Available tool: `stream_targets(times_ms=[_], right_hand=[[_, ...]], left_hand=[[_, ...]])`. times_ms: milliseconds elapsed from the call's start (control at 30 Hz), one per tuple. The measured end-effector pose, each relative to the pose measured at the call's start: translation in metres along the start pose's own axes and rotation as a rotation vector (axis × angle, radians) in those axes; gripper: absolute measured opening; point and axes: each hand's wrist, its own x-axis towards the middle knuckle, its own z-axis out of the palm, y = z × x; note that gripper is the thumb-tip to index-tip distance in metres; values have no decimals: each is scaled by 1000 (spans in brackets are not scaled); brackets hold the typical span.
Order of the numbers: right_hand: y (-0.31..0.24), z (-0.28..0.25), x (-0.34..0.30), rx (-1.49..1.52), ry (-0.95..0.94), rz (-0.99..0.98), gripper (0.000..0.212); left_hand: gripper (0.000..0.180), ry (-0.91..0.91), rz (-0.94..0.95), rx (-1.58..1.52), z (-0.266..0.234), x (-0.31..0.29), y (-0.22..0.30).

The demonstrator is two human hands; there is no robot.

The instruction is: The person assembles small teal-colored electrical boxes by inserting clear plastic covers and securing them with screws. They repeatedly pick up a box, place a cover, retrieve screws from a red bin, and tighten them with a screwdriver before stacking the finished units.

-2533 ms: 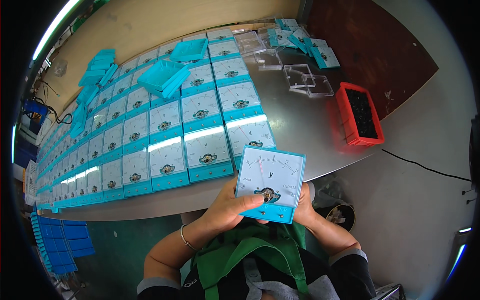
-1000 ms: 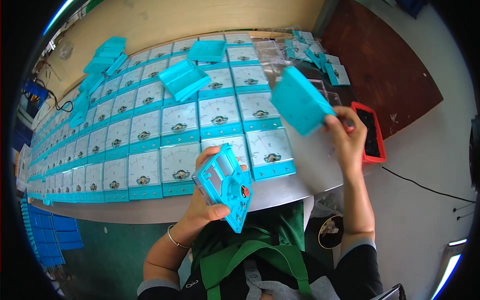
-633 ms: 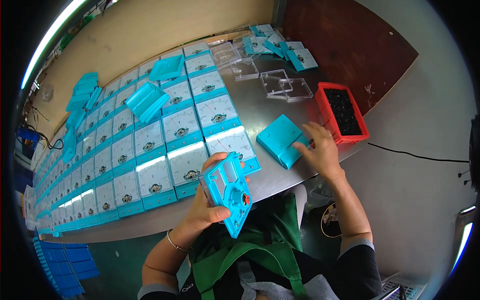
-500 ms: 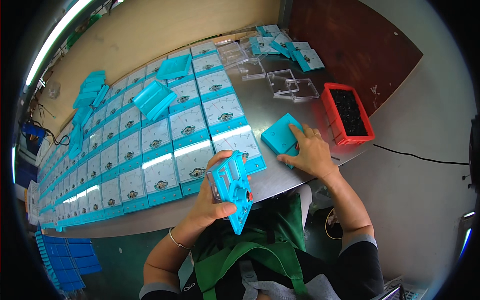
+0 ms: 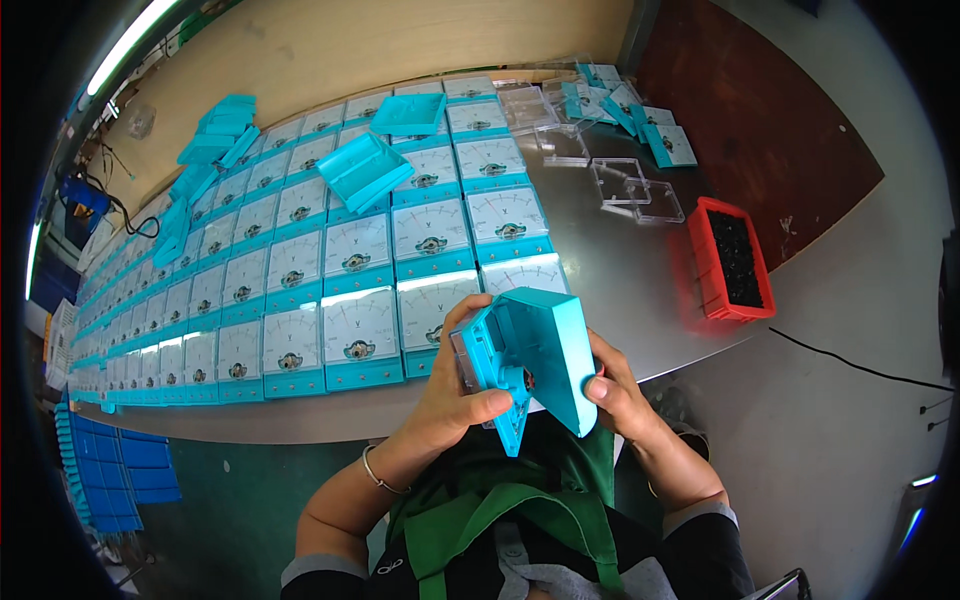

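My left hand (image 5: 452, 390) is closed on a turquoise panel meter (image 5: 507, 385) with a clear front cover, held above the table's front edge with its back side facing right. In my right hand (image 5: 622, 392) is a turquoise back case (image 5: 570, 350), its hollow side turned toward the meter. The case and the meter stand at an angle, close together at the top; whether they touch there I cannot tell. Rows of white-faced meters (image 5: 357, 328) lie on the table just beyond my left hand.
Loose turquoise cases (image 5: 364, 172) rest on the meter rows. A red bin (image 5: 708, 262) of small black parts stands at the right. Clear covers (image 5: 620, 183) and a pile of meters (image 5: 668, 146) lie behind. Blue crates (image 5: 150, 470) are below the left side; a black cable (image 5: 850, 360) runs along the right.
My right hand has picked the turquoise case up off the table and brought it left beside the meter. My left hand still holds the meter. The view has shifted slightly.
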Motion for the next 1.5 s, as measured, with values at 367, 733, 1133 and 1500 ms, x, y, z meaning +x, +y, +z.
stream_targets(times_ms=[367, 733, 1133, 1500], right_hand=[[2, 1, -10, -86, -183, -54, 95], [-51, -10, -17, -725, 88, -477, 75], [-62, -68, 72, 39, -126, 162, 54], [-35, -168, 392, -1152, 460, -328, 37]], left_hand=[[112, -100, 320, 739, 1, -1, -9], [107, -96, 765, 1223, 20, 26, 2], [62, -169, 1038, 1806, 0, 44, 42], [70, -46, 563, 1243, -74, 8, 101]])
